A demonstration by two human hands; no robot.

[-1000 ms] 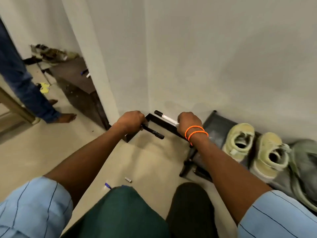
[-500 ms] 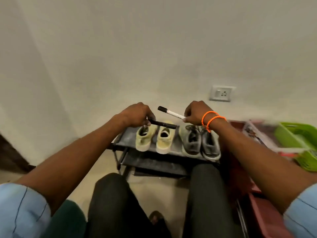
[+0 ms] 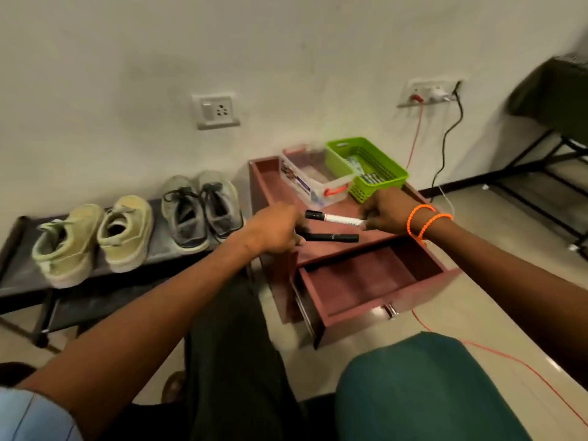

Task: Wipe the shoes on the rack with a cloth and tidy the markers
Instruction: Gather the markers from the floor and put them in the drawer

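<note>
My left hand (image 3: 276, 229) grips a black marker (image 3: 331, 237) that points right. My right hand (image 3: 386, 214), with orange bands on the wrist, pinches a white marker with a black cap (image 3: 334, 218) that points left. Both markers hover over the top of a low reddish cabinet (image 3: 321, 249), just behind its open drawer (image 3: 366, 281). To the left, a dark shoe rack (image 3: 19, 272) carries a pale green pair of shoes (image 3: 92, 240) and a grey pair of shoes (image 3: 200, 211). No cloth is in view.
On the cabinet top stand a green plastic basket (image 3: 366, 167) and a clear box with a red latch (image 3: 311, 179). Wall sockets with red and black cables sit behind. A dark metal-framed table (image 3: 553, 100) stands at the right. My knees fill the foreground.
My view has swung right from the rack to the cabinet. Both hands carried their markers along and now hold them over the cabinet top near the open drawer.
</note>
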